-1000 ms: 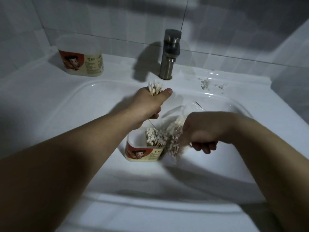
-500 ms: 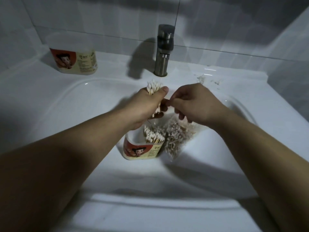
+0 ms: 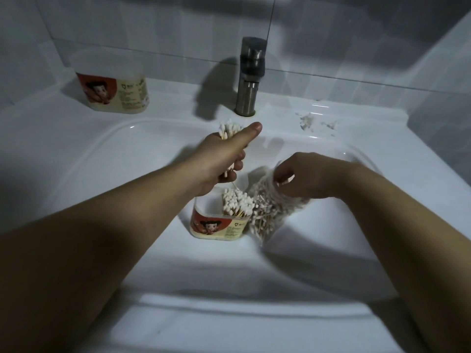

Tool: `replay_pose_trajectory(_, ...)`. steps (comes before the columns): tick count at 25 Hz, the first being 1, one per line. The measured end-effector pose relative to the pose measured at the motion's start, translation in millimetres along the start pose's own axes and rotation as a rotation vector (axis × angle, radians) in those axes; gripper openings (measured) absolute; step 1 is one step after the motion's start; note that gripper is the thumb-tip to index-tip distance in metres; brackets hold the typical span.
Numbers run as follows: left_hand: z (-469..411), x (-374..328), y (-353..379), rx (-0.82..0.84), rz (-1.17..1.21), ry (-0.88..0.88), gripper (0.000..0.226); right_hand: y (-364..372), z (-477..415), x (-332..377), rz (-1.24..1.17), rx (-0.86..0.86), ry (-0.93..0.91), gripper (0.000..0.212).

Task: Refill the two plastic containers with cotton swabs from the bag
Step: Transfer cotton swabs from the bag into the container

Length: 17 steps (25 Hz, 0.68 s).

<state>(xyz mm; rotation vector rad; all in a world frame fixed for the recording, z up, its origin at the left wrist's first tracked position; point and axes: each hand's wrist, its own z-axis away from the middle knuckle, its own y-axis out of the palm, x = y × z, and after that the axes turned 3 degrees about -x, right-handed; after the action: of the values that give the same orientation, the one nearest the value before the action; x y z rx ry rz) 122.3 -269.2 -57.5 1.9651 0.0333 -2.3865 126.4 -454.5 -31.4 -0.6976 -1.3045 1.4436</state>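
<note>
My left hand (image 3: 224, 156) grips a bundle of cotton swabs (image 3: 229, 129) upright above the sink basin, thumb stretched out. Below it a small plastic container (image 3: 216, 225) with a red cartoon label stands in the basin, partly filled with swabs (image 3: 237, 202). Right beside it lies a clear bag of cotton swabs (image 3: 270, 212). My right hand (image 3: 303, 174) reaches into the bag's mouth with curled fingers that pinch a few swabs. A second labelled container (image 3: 114, 90) stands on the sink ledge at the back left; I cannot tell its contents.
A steel tap (image 3: 249, 77) rises at the back middle of the white sink (image 3: 102, 159). White scraps (image 3: 313, 122) lie on the ledge to the tap's right. Tiled walls close in behind and on both sides.
My right hand has left the bundle in my left hand and dropped down to the bag. My left hand keeps its bundle at about the same place.
</note>
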Motion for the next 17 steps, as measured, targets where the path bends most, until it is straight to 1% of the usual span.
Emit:
replay_pose_trajectory(2,0,2,0,0.031,-0.043,0.01,0.035,2,-1,4,0.079,0.05,0.0,0.018)
replay_pose_trajectory(5,0,6,2,0.08,-0.096,0.033,0.032,6,-2,9,0.197,0.127,-0.029,0.013)
replay_pose_trajectory(7,-1,9,4,0.081,-0.103,0.037,0.03,8,-1,12,0.234,0.179,-0.049,0.021)
replay_pose_trajectory(9,-1,10,5,0.091,-0.093,0.028,0.026,9,-1,13,0.215,0.159,-0.061,0.027)
replay_pose_trajectory(11,2,12,7,0.12,-0.078,0.03,0.02,10,-3,12,0.123,0.132,-0.042,0.033)
replay_pose_trajectory(14,3,12,7,0.145,-0.08,0.041,0.018,10,-3,13,0.049,0.148,-0.012,0.046)
replay_pose_trajectory(15,3,12,7,0.148,-0.085,0.043,0.018,11,-3,13,0.068,0.162,-0.018,0.045)
replay_pose_trajectory(17,3,12,6,0.156,-0.093,0.046,0.02,13,-4,12,0.112,0.172,-0.041,0.034)
